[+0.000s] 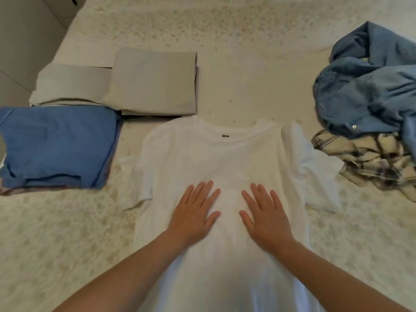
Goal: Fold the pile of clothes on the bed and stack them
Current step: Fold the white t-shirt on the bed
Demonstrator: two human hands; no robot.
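A white T-shirt (225, 158) lies spread flat on the bed in front of me, collar away from me, sleeves out to both sides. My left hand (194, 213) and my right hand (264, 216) press flat on its chest, fingers straight and spread, a small gap between them. To the left sit folded clothes: a blue stack (56, 145) and two beige folded pieces (153, 82) behind it. On the right lies an unfolded heap with a denim shirt (369, 86) over a plaid garment (369, 163).
The bed's pale patterned cover (247, 41) stretches beyond the shirt. The bed's left edge (63, 37) borders a grey floor and a white cabinet at the top left.
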